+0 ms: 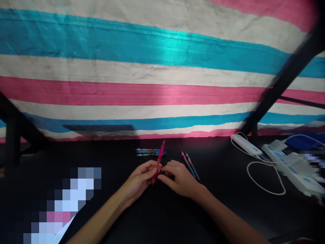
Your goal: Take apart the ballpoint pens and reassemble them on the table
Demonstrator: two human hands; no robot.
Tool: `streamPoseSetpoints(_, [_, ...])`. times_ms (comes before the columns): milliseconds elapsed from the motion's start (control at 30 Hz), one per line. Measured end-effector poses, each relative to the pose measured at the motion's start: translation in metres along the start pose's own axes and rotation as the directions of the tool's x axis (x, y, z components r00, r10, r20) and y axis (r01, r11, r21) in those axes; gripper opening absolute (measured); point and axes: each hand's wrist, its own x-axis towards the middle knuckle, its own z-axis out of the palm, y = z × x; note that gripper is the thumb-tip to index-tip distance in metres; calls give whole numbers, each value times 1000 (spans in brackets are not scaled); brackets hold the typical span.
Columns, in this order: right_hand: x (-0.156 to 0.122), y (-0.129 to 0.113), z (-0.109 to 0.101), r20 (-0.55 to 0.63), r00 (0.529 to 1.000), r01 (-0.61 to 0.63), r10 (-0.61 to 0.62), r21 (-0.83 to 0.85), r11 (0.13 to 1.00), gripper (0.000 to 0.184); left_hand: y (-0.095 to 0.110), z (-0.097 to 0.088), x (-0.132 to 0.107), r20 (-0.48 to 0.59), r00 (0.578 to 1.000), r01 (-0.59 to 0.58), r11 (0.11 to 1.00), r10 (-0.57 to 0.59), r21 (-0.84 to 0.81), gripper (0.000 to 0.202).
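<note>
My left hand point(140, 179) and my right hand point(179, 178) meet over a black table point(162, 217). Both pinch a red pen point(159, 161) that points up and away from me, its top end free above my fingers. The left fingers are closed round the pen's lower barrel; the right fingertips press on it from the right side. Two more pens point(190, 165), one red and blue, one dark, lie just right of my right hand. Behind the red pen lies a small row of pens point(149, 152) flat on the table.
A striped cloth point(152, 67) in blue, pink and white hangs behind the table. At the right lie a white power bank point(245, 145) with a looping white cable point(266, 176) and a white power strip point(291, 169). A dark slanting bar point(284, 81) rises at the right.
</note>
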Motion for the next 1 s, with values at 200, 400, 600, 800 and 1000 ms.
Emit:
streamPoseSetpoints(200, [1, -3, 0, 25, 999, -34, 30, 165, 986, 20, -2, -2, 1, -1, 995, -103, 994, 103, 24, 19])
streamPoseSetpoints(400, [2, 0, -4, 22, 993, -115, 115, 345, 932, 23, -2, 1, 0, -49, 989, -129, 982, 137, 138, 17])
streamPoseSetpoints(600, [3, 8, -11, -12, 989, -133, 150, 384, 913, 24, 9, -9, 1, -164, 966, -155, 958, 198, 242, 22])
streamPoseSetpoints(800, [4, 21, -21, -27, 955, -248, 296, 474, 845, 17, 18, -22, 2, -215, 936, -189, 915, 278, 357, 23])
streamPoseSetpoints(1000, [4, 29, -22, -3, 914, -311, 407, 641, 702, 24, 17, -21, 3, -201, 922, -219, 874, 331, 434, 22])
